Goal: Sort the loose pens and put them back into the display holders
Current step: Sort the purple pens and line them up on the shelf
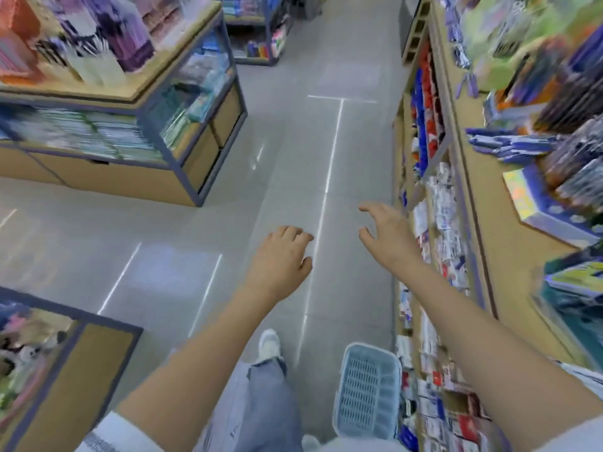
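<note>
I look down a shop aisle, and the view is blurred by motion. My left hand (pixel 282 256) hangs over the grey floor with its fingers curled loosely and nothing in it. My right hand (pixel 385 236) reaches forward beside the right-hand shelf unit (pixel 466 177), fingers spread, holding nothing. Packs of pens (pixel 515 146) lie on the upper right shelf, with more pens in display holders (pixel 584 109) behind them. Neither hand touches any pen.
A light blue plastic basket (pixel 367 389) stands on the floor by my right leg. A wooden island display (pixel 124 102) with stationery stands at the left, another display corner (pixel 65 350) at the lower left. The grey floor (pixel 293 151) runs ahead between them.
</note>
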`<act>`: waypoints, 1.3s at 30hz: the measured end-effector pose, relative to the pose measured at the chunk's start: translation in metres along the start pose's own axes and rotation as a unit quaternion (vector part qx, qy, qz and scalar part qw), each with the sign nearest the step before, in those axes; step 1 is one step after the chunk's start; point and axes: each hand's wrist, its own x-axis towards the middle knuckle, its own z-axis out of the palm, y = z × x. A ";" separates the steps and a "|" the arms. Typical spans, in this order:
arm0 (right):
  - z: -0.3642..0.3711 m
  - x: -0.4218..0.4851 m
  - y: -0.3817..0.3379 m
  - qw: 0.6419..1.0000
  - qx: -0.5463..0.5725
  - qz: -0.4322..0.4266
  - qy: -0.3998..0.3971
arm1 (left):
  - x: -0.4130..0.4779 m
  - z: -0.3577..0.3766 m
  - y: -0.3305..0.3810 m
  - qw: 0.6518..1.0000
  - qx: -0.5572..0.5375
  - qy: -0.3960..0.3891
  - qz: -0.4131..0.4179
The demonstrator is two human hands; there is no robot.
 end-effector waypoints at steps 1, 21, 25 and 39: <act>0.002 0.023 0.009 1.000 -0.006 0.016 0.006 | 0.031 -0.001 -0.007 1.000 0.002 -0.004 0.016; -0.059 0.337 0.217 0.946 -0.070 0.296 0.117 | 0.558 0.013 0.046 0.934 0.010 -0.130 0.334; -0.076 0.368 0.268 0.929 -0.091 0.347 0.087 | 0.631 0.038 0.090 0.908 0.021 -0.164 0.384; -0.078 0.429 0.347 0.845 -0.120 0.520 0.032 | 0.797 0.100 0.185 0.760 0.124 -0.265 0.581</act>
